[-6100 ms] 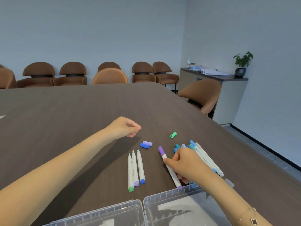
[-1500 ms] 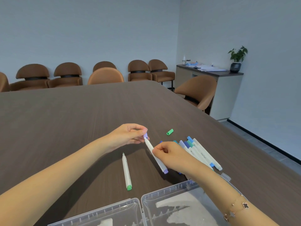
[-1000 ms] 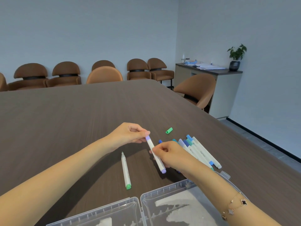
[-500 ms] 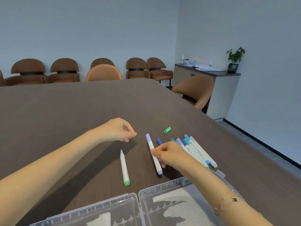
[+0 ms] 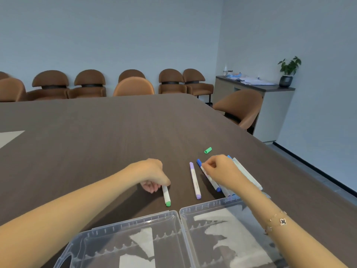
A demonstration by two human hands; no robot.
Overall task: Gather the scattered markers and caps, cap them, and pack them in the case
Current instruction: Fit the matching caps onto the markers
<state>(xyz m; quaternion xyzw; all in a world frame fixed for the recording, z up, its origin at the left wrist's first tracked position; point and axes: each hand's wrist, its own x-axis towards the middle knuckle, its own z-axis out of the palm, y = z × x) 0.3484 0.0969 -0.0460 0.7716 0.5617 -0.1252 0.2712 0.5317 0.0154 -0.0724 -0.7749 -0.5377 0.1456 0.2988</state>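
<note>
Left hand (image 5: 152, 176) curls down on the top end of the green-end marker (image 5: 166, 197), fingers round it. Right hand (image 5: 222, 169) pinches the blue-cap marker (image 5: 209, 177) near its cap. Purple marker (image 5: 195, 180) lies loose betw. the two. More markers (image 5: 249, 176) sit under the right hand, at its 3 o'clock. Green cap (image 5: 208, 150) lies alone at 12. Clear case (image 5: 173, 238) is open at 6. All on a dark wood table (image 5: 96, 136). Brown chairs (image 5: 88, 84) by the blue wall; plant (image 5: 288, 71) on a cabinet.
</note>
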